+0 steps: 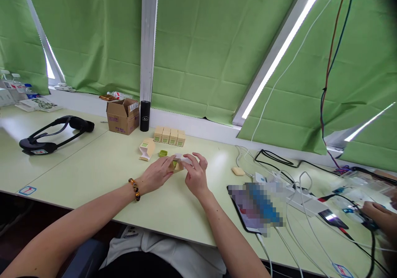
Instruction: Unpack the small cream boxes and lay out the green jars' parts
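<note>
Over the middle of the table, my left hand has its fingers closed on a small kraft-paper box with green inside it. My right hand pinches a pale flap at the right side of the same box, its other fingers curled up. Just behind the box lies a small green square piece. An unfolded small carton with a white inner side stands further left. Several small kraft boxes with green squares on their fronts form a row behind. Fingers partly hide the held box.
At the back left are a cardboard box and a black bottle. A black headset lies left. A tablet, white cables, a power strip and a beige piece lie right. Another person's hand is at the far right.
</note>
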Available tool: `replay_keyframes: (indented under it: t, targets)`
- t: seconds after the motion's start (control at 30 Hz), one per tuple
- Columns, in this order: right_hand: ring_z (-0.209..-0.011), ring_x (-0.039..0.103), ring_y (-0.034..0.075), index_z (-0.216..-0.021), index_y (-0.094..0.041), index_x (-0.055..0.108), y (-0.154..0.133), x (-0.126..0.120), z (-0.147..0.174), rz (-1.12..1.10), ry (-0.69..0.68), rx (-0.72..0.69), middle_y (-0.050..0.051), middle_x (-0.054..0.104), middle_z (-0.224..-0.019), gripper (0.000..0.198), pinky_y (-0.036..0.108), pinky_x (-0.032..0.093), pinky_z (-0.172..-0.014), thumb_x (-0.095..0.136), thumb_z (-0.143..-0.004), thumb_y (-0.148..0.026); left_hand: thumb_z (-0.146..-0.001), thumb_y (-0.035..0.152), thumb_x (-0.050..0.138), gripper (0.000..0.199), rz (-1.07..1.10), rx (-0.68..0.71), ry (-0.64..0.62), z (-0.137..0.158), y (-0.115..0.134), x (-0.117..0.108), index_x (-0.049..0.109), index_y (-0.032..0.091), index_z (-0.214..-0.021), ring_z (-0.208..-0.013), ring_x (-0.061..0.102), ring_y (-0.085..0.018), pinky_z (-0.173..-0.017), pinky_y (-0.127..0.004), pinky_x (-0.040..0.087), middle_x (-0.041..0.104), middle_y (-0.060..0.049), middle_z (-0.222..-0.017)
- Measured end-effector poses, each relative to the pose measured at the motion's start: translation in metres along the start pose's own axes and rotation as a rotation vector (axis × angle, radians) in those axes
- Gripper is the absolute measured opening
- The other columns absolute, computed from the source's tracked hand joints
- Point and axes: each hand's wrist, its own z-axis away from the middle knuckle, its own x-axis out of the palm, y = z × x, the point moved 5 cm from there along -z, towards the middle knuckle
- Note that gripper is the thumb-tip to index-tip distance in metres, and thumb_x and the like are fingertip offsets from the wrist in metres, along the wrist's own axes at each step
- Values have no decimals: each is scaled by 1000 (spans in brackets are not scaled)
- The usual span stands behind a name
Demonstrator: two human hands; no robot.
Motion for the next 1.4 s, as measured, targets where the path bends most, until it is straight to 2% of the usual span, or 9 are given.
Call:
replay_keyframes:
  t: [0.07, 0.17, 0.3, 0.43, 0.63, 0.77, 1.07, 1.23, 1.4]
  targets:
    - [-144, 41, 35, -118, -29, 73, -7, 1, 0, 29, -28, -36, 6, 63, -142, 57, 57, 44, -111, 50, -79, 5, -104, 26, 53, 68, -24, 14, 36, 0, 0, -1, 23, 24, -165, -125, 62, -33, -102, -54, 57, 61, -17, -137]
    - [-143, 43, 35, -113, -27, 73, -14, -6, -2, 36, 32, -61, 8, 65, -139, 43, 56, 44, -112, 56, -85, -1, -104, 25, 53, 68, -56, 15, 68, -2, 0, -3, 24, 22, -165, -125, 62, -33, -102, -54, 58, 61, -18, -138]
    - [-135, 51, 35, -89, -25, 71, -18, -16, -5, -24, 101, -93, 7, 73, -124, 14, 56, 43, -108, 65, -90, -12, -103, 26, 54, 70, -76, 11, 95, -2, -3, -4, 23, 22, -166, -122, 63, -33, -101, -54, 58, 62, -18, -134]
    - [-123, 58, 32, -76, -26, 67, -18, -6, -4, -51, -11, -90, 2, 79, -103, 21, 52, 41, -102, 64, -93, -14, -101, 22, 55, 73, -118, 39, 80, -1, -8, -2, 23, 22, -167, -122, 61, -32, -102, -53, 57, 62, -17, -132]
    - [-105, 56, 29, -86, -26, 73, -6, 6, -2, -165, -52, 187, 3, 80, -93, 16, 46, 44, -93, 63, -97, -22, -102, 17, 49, 69, -268, 116, 46, -1, 1, -2, 23, 22, -166, -117, 64, -32, -91, -47, 61, 63, -18, -129]
    - [-98, 52, 29, -88, -27, 78, 1, 11, 0, -216, -73, 374, 5, 79, -95, 7, 46, 44, -91, 72, -92, -28, -106, 15, 42, 67, -376, 195, 23, 0, 12, 0, 19, 21, -168, -115, 65, -30, -81, -39, 62, 65, -17, -124]
    - [-104, 54, 30, -78, -26, 72, 5, 20, 5, -323, 4, 513, 8, 76, -97, 13, 46, 46, -94, 66, -89, -23, -103, 7, 39, 67, -489, 241, -5, 2, 16, 3, 22, 19, -167, -117, 64, -30, -83, -39, 62, 63, -19, -127]
    - [-107, 62, 28, -88, -25, 67, 9, 14, 6, -447, 61, 599, 8, 77, -106, 12, 45, 47, -96, 63, -93, -35, -102, 8, 41, 68, -494, 209, 72, -1, 12, -6, 23, 19, -167, -119, 63, -31, -88, -44, 62, 62, -20, -127]
    - [-94, 65, 25, -94, -24, 65, 12, 13, 6, -596, 95, 697, 7, 75, -101, 24, 39, 49, -86, 62, -95, -48, -102, 9, 44, 69, -531, 214, 107, -1, 10, -12, 24, 20, -167, -121, 62, -32, -87, -43, 61, 61, -20, -128]
